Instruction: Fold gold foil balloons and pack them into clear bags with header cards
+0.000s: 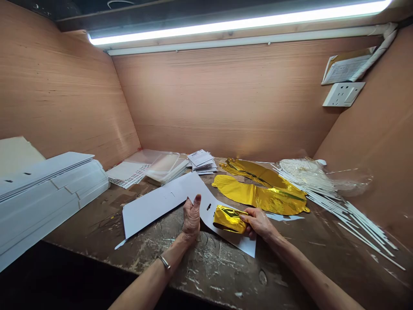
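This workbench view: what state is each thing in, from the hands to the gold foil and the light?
Left hand: upright, at the card's edge.
Right hand: gripping the foil.
Folded gold foil: folded over, held above the card.
White slotted card: lying flat.
Gold foil shapes: spread flat, unfolded.
White sticks: loose, fanned out.
Light tube: lit.
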Motion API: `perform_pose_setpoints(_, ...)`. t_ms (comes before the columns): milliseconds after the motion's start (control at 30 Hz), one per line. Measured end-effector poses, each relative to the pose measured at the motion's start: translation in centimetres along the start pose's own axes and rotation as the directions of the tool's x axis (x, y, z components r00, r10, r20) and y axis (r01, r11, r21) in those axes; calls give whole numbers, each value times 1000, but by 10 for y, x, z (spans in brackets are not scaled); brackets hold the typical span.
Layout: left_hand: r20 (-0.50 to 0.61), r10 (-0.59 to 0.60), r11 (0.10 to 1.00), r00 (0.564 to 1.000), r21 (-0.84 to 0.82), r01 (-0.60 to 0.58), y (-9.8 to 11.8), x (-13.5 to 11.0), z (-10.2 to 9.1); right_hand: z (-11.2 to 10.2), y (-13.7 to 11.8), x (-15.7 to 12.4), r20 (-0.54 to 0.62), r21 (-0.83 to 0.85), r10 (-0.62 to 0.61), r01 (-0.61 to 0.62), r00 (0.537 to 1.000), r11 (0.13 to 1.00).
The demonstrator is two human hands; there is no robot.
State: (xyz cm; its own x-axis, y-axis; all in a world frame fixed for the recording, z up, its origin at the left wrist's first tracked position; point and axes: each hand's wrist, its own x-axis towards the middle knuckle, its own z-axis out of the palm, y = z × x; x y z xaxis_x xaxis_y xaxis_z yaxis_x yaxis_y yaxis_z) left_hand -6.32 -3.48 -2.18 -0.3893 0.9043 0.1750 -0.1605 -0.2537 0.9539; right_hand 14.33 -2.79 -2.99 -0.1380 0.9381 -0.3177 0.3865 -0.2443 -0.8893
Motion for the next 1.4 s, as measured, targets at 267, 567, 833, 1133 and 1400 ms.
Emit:
perform_pose_setpoints(267,105,142,915,984,366,-171,-7,-6,1,-11,11,-14,-110,-240,-28,1,994,971)
perform_pose_setpoints(567,911,-58,298,409,407,-863,3,-28,11,-15,5,-9,-106,-309,-327,281,939,908)
perform_pose_setpoints(833,904,-284,225,318,386,-895,1,-32,9,-38,-21,-21,-250,-659,-534,262,808,705)
perform_pose_setpoints(1133,626,-95,624,774,643,-444,-4,-6,15,5,5,-13,123,-754,-520,421,845,505)
perform_pose_setpoints(1400,275,-546,773,791,529,350,-15,35,45,-2,8,-12,43,-638,-467,384,883,667)
